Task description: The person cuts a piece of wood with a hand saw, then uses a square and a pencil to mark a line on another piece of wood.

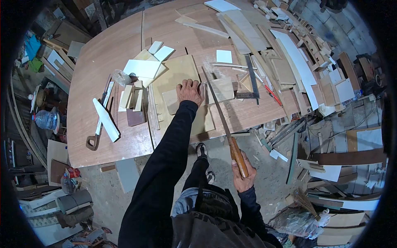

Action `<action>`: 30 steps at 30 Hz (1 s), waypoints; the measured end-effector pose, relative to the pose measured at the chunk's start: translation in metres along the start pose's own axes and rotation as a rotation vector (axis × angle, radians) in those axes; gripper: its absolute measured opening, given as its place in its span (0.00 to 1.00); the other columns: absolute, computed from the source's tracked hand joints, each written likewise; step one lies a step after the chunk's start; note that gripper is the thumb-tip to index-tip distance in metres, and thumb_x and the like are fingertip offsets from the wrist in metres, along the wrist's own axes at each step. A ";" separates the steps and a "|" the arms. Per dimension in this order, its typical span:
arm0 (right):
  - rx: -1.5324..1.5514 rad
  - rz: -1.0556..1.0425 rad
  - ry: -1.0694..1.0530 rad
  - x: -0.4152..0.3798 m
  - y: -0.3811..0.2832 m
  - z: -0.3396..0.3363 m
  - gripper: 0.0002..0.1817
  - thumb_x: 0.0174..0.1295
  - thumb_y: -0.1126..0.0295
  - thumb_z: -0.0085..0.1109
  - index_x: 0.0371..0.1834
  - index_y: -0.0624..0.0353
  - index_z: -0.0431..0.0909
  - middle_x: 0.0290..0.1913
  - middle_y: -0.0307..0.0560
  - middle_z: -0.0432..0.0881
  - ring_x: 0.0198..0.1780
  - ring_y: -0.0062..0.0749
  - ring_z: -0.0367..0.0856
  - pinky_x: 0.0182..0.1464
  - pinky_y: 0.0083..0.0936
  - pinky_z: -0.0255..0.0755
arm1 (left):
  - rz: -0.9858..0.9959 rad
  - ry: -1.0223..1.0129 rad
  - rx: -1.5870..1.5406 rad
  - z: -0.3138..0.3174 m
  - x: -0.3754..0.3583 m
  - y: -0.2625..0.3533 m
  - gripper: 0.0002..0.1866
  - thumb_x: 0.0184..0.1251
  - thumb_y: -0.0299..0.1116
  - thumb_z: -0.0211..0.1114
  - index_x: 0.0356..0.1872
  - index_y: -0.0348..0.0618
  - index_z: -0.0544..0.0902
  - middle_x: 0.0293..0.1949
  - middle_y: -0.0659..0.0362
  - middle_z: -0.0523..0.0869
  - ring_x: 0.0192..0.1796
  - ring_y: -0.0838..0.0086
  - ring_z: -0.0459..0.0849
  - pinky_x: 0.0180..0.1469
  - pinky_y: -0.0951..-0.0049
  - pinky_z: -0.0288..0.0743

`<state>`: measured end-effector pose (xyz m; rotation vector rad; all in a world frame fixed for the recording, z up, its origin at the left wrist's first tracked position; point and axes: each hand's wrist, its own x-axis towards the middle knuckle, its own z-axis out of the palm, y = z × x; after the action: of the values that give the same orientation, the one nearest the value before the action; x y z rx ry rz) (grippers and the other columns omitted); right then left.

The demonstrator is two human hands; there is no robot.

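Observation:
My right hand (244,173) is wrapped round the wooden handle of a long handsaw (220,109), whose blade points away from me over the table's front edge. The blade lies beside or across a thin wooden board (222,91); contact is hard to tell. My left hand (191,91) presses down on the left part of that board, fingers bent and thumb near the blade. Beneath lies a larger light panel (175,74). Right of the board is a dark try square (251,78), with a red pencil-like tool (273,96) farther right.
On the table (103,49) at left lie white offcuts (142,68), a clear cup (120,77), small blocks (131,98) and a second handsaw (92,142). Long strips and panels (293,62) cover its right side. Scrap wood lines the floor both sides.

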<state>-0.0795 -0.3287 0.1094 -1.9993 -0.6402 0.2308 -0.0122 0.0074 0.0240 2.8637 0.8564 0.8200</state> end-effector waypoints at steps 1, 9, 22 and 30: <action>-0.018 -0.008 -0.003 0.001 0.000 0.001 0.23 0.61 0.70 0.62 0.61 0.53 0.73 0.38 0.51 0.85 0.28 0.36 0.83 0.35 0.28 0.78 | -0.087 -0.047 -0.018 -0.001 0.004 0.003 0.14 0.63 0.46 0.60 0.35 0.47 0.82 0.37 0.57 0.80 0.49 0.66 0.75 0.54 0.56 0.58; -0.022 -0.002 0.003 0.006 0.012 0.012 0.24 0.60 0.71 0.62 0.62 0.53 0.73 0.41 0.52 0.85 0.31 0.38 0.85 0.36 0.29 0.78 | -0.203 -0.130 -0.015 0.005 0.011 0.003 0.23 0.65 0.56 0.53 0.33 0.48 0.87 0.37 0.57 0.85 0.52 0.66 0.78 0.55 0.58 0.58; 0.047 -0.002 0.013 0.025 0.003 0.016 0.20 0.64 0.69 0.61 0.59 0.58 0.76 0.39 0.52 0.85 0.31 0.31 0.83 0.37 0.27 0.77 | -0.221 -0.227 -0.005 0.013 0.012 -0.004 0.25 0.67 0.58 0.51 0.31 0.50 0.86 0.37 0.57 0.86 0.49 0.65 0.80 0.54 0.58 0.61; 0.071 0.042 -0.017 0.036 -0.010 0.019 0.21 0.62 0.72 0.60 0.59 0.60 0.75 0.34 0.53 0.84 0.28 0.29 0.81 0.35 0.26 0.76 | -0.200 -0.218 -0.052 0.008 0.011 -0.002 0.24 0.67 0.57 0.52 0.33 0.49 0.87 0.39 0.58 0.86 0.52 0.66 0.79 0.56 0.58 0.59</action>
<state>-0.0608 -0.2917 0.1124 -1.9459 -0.5930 0.2926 -0.0008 0.0157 0.0221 2.7002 1.0522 0.4906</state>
